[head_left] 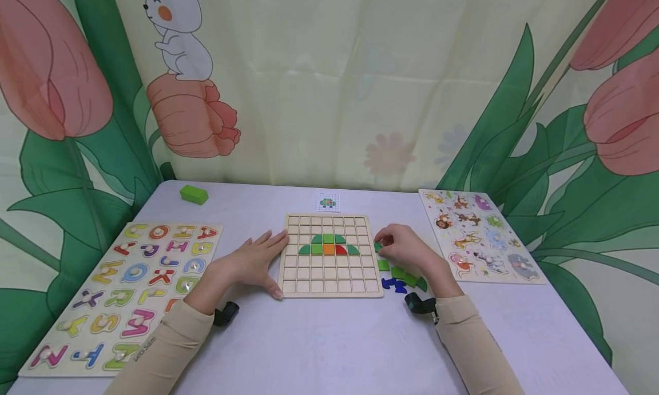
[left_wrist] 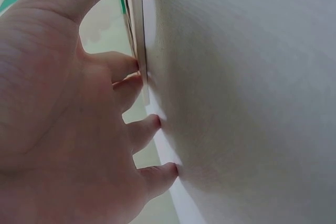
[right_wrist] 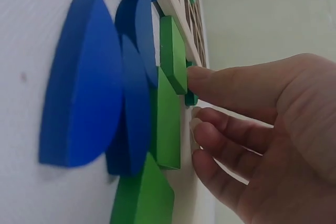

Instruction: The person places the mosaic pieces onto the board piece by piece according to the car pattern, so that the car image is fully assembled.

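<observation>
A wooden grid board lies on the table, holding a dome of green pieces with an orange square and a red quarter-round. My left hand is spread along the board's left edge, thumb at the near corner and fingertips farther up. Just off the right edge, my right hand pinches a dark green piece between thumb and fingers. The hand partly hides its shape. Light green pieces and blue curved pieces lie loose beside the board.
A small pattern card lies behind the board. To the left is an alphabet puzzle, partly under my left forearm; an animal puzzle lies on the right. A green block rests at the back left.
</observation>
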The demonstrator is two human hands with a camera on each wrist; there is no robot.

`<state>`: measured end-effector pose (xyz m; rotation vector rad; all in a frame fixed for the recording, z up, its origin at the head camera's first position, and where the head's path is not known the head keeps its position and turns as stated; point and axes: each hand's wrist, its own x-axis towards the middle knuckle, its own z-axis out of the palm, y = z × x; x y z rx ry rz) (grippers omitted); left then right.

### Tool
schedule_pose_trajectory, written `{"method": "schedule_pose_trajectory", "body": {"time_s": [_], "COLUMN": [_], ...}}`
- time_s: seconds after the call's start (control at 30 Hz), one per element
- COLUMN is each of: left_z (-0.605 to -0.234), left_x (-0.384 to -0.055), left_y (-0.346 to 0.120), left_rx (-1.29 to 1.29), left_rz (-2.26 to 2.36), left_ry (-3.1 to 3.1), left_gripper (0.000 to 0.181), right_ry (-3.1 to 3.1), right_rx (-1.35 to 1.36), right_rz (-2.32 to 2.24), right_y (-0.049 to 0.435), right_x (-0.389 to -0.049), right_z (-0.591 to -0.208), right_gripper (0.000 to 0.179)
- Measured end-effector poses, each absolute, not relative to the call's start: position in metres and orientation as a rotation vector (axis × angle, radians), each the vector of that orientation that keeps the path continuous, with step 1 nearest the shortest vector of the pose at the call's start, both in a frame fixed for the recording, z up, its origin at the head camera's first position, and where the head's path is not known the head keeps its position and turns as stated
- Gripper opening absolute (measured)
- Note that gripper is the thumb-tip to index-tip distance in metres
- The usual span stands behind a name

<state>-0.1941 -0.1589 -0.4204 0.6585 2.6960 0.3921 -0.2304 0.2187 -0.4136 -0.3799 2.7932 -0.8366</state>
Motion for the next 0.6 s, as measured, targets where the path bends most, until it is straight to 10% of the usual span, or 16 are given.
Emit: {"method": "schedule_pose_trajectory", "body": {"time_s": [0.6], "left_z": [-0.419], "left_x": [-0.1933], "left_y": [-0.1585], "left_rx": [0.673], "left_rz": [0.408], "left_ry": [2.698], "left_gripper": [0.134], "right_ry": [2.737], "right_rx": [-0.402], "right_rz": [-0.874], "right_y": [0.2136], "right_x": [-0.2283], "right_z": [-0.4139], "right_gripper": [0.017]}}
